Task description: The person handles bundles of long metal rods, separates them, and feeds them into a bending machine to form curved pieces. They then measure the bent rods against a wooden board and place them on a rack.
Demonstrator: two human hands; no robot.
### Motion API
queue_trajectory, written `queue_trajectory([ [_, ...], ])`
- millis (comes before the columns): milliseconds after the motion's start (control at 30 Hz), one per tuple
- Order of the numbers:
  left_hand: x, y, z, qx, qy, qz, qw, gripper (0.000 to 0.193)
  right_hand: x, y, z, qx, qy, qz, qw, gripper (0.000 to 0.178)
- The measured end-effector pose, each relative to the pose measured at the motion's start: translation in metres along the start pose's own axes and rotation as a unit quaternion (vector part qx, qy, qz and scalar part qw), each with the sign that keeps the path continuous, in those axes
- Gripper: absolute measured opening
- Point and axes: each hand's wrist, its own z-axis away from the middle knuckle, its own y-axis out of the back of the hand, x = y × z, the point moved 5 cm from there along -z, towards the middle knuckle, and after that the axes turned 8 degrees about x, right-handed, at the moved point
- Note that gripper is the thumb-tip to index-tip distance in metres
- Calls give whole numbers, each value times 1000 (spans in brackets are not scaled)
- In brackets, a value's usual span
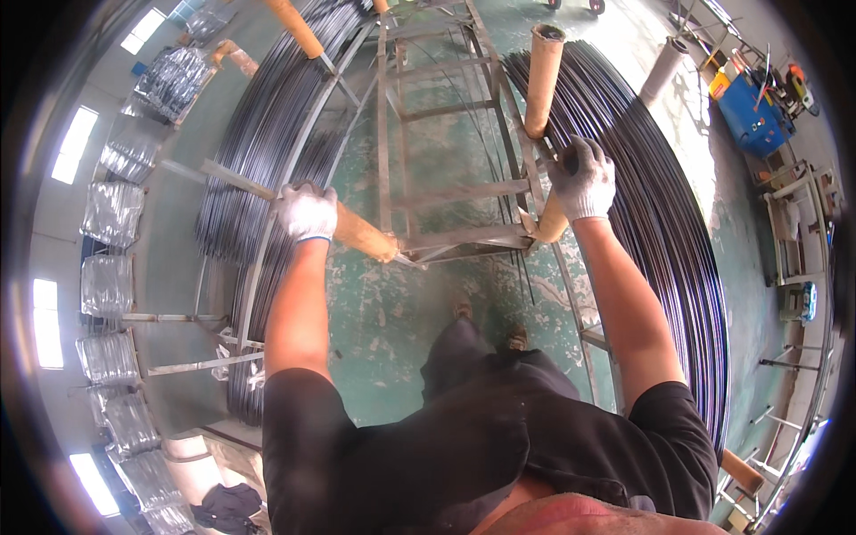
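My left hand, in a white work glove, is closed at the end of a brown cardboard tube. The tube slants toward the middle, beside the left rack's metal bar. On the right, my right hand, in a white glove with a grey palm, curls over the top of a short cardboard tube. Its fingers partly hide that tube and the rail beneath. Large bundles of thin dark rods lie on both sides, a left bundle and a right bundle. An upright cardboard tube rises just beyond my right hand.
Between the bundles stands a ladder-like metal frame on a worn green floor. Silver-wrapped packs line the left wall. Farther right are a grey tube, a blue machine and metal shelving.
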Motion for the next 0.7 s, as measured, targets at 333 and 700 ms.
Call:
queue_trajectory([
  [333,3,73,37,87,-10,66,994,30,2,36,26,16,19,13,1000,52],
  [700,-6,150,170,211,87,161,960,32,-6,147,122,28,51,22,998,57],
])
